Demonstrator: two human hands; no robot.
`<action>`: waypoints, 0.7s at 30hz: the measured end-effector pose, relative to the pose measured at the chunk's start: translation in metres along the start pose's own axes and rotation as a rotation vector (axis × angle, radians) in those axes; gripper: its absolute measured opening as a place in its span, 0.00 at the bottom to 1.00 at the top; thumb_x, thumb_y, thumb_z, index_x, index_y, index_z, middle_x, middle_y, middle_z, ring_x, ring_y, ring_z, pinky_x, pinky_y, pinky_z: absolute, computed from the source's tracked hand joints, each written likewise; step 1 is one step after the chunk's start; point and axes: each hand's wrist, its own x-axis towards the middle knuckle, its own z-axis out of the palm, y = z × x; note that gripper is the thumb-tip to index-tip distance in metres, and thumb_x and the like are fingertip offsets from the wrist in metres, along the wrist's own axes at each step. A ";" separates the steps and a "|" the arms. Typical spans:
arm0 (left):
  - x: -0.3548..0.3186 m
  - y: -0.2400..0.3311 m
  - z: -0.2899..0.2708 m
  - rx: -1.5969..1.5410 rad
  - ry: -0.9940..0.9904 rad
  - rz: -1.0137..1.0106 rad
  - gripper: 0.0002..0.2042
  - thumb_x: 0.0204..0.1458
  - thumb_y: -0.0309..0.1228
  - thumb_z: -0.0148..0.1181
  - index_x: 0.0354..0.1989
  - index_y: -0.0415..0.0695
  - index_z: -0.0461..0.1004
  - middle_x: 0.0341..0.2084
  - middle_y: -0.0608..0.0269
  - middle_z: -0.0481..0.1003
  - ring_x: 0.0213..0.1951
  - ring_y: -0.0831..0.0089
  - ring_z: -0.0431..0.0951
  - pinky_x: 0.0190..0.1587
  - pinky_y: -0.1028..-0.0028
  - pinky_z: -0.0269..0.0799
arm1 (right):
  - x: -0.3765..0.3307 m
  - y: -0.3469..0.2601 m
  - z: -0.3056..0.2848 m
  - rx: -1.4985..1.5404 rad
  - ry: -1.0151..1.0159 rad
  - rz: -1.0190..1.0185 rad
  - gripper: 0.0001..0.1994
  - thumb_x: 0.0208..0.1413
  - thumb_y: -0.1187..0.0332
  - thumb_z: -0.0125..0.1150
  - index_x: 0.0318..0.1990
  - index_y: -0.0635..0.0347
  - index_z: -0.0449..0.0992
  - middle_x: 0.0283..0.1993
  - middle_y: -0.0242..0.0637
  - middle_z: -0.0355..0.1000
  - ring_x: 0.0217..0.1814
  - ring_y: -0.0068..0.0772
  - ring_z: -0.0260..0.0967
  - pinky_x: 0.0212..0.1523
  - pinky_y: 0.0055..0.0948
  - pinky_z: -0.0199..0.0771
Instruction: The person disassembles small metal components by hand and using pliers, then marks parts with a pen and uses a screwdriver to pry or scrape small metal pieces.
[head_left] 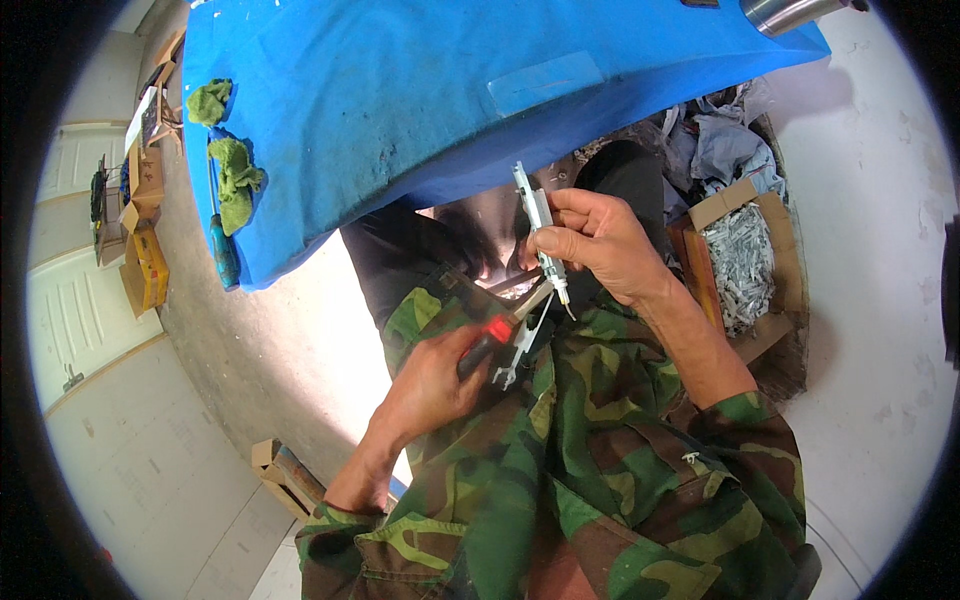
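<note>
1. Two hands meet at the centre of the frame, above a lap in camouflage cloth.
2. Right hand [600,240] pinches a slim white plastic part [540,225] that stands nearly upright; thumb and fingers are closed narrowly around its middle, and both ends stick out.
3. Left hand [430,385] is wrapped tight around the red-and-black handles of pliers [505,335], whose tips sit at the part's lower end.
4. A blue table [400,100] fills the upper frame, with green rags [235,175] on its left edge.
5. A cardboard box of white parts [745,260] sits at the right.
</note>
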 end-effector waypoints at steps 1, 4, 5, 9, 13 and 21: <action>0.000 0.000 0.000 -0.028 -0.028 -0.056 0.12 0.58 0.28 0.62 0.48 0.37 0.78 0.29 0.45 0.77 0.31 0.52 0.80 0.37 0.60 0.75 | -0.002 -0.003 0.005 0.035 -0.001 -0.044 0.21 0.65 0.65 0.68 0.60 0.68 0.74 0.43 0.40 0.82 0.39 0.18 0.76 0.34 0.18 0.70; -0.002 -0.010 0.000 -0.122 -0.107 -0.166 0.12 0.61 0.31 0.61 0.48 0.37 0.78 0.29 0.52 0.78 0.29 0.62 0.79 0.35 0.63 0.75 | -0.007 -0.010 0.009 -0.030 -0.021 -0.172 0.20 0.65 0.68 0.67 0.60 0.67 0.74 0.45 0.40 0.82 0.44 0.22 0.78 0.38 0.21 0.73; -0.004 -0.020 0.002 -0.157 -0.127 -0.165 0.12 0.62 0.33 0.60 0.48 0.38 0.79 0.29 0.55 0.79 0.28 0.66 0.78 0.33 0.66 0.74 | -0.008 -0.011 0.010 -0.078 -0.031 -0.214 0.19 0.65 0.69 0.67 0.60 0.67 0.73 0.46 0.40 0.81 0.45 0.24 0.78 0.39 0.22 0.75; -0.009 -0.030 0.004 -0.560 -0.210 -0.304 0.17 0.66 0.42 0.59 0.49 0.39 0.78 0.30 0.64 0.80 0.26 0.75 0.77 0.26 0.76 0.69 | -0.012 -0.012 0.007 0.017 -0.022 -0.274 0.19 0.66 0.76 0.63 0.63 0.66 0.71 0.51 0.37 0.80 0.52 0.25 0.78 0.48 0.25 0.81; 0.000 -0.014 0.001 -0.912 -0.261 -0.376 0.24 0.65 0.49 0.60 0.50 0.36 0.76 0.29 0.61 0.79 0.25 0.76 0.76 0.22 0.77 0.66 | -0.011 -0.002 0.012 0.136 0.029 -0.385 0.16 0.67 0.76 0.62 0.60 0.65 0.72 0.51 0.39 0.80 0.50 0.25 0.78 0.47 0.25 0.82; 0.005 -0.005 0.007 -0.999 -0.199 -0.366 0.14 0.66 0.37 0.58 0.48 0.37 0.78 0.30 0.62 0.78 0.26 0.78 0.75 0.25 0.78 0.66 | -0.012 0.009 0.028 0.129 0.381 -0.520 0.13 0.64 0.76 0.66 0.53 0.64 0.72 0.48 0.41 0.80 0.41 0.21 0.77 0.36 0.21 0.79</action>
